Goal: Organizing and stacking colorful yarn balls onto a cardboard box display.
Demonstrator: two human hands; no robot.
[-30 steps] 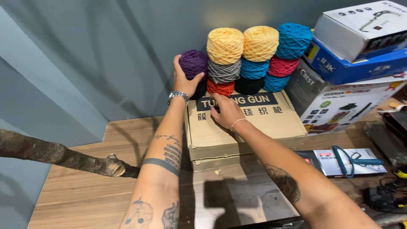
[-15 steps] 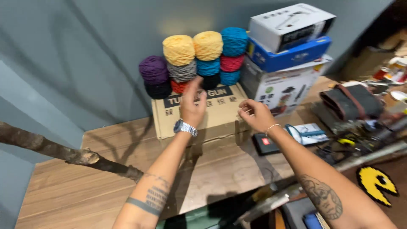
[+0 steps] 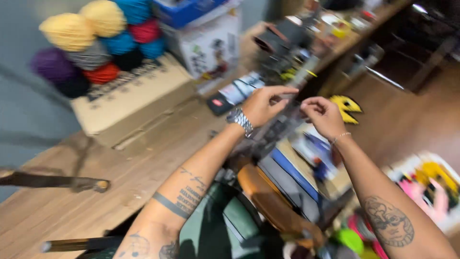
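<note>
My left hand (image 3: 263, 104), with a silver watch on its wrist, hovers in the air over the edge of the wooden table (image 3: 96, 192), fingers stretched to the right and holding nothing. My right hand (image 3: 323, 115), wearing a thin bracelet, is close beside it with the fingers curled loosely; nothing shows in it. Both hands are well away from the stack of yarn balls (image 3: 91, 45) on the cardboard box (image 3: 129, 96) at the upper left. The picture is blurred by motion.
A white printed box (image 3: 211, 45) under a blue box (image 3: 184, 9) stands right of the yarn. A yellow round-mouthed shape (image 3: 347, 108), cluttered tools, a brown chair seat (image 3: 268, 201) and colourful things on the floor (image 3: 421, 187) lie around. A branch (image 3: 52, 181) lies at left.
The view has swung to the right and tilted. Both hands have left the yarn and cardboard box and moved right, out over the table's edge, close together.
</note>
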